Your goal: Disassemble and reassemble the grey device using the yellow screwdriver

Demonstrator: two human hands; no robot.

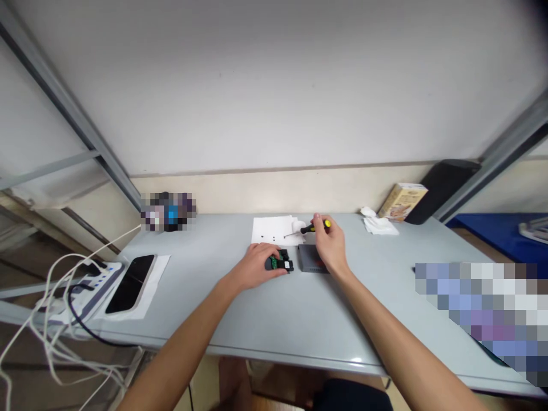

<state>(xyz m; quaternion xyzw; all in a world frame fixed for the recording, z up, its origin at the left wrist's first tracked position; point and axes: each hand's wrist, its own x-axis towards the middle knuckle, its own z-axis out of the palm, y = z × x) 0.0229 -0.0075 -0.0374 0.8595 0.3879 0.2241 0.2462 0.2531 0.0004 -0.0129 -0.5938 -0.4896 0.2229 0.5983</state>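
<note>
Apparently screws are being handled: mid-frame, the right hand (331, 242) grips a screwdriver (307, 229) over paper (280, 225), the left hand (257, 265) clasps a circuit board (274, 263); next calls for a steady tip.

On the desk (240, 319), the circuit board (274, 264) is left of the case (307, 260), with the paper sheet (272, 224) on their far side. The phone (131, 283) lies left; the carton (402, 202) stands far right.

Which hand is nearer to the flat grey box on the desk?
Right. The right hand, holding a screwdriver, covers the right part of the grey box in view; contact is unclear. The left hand is farther away, to its left, on a green circuit board.
</note>
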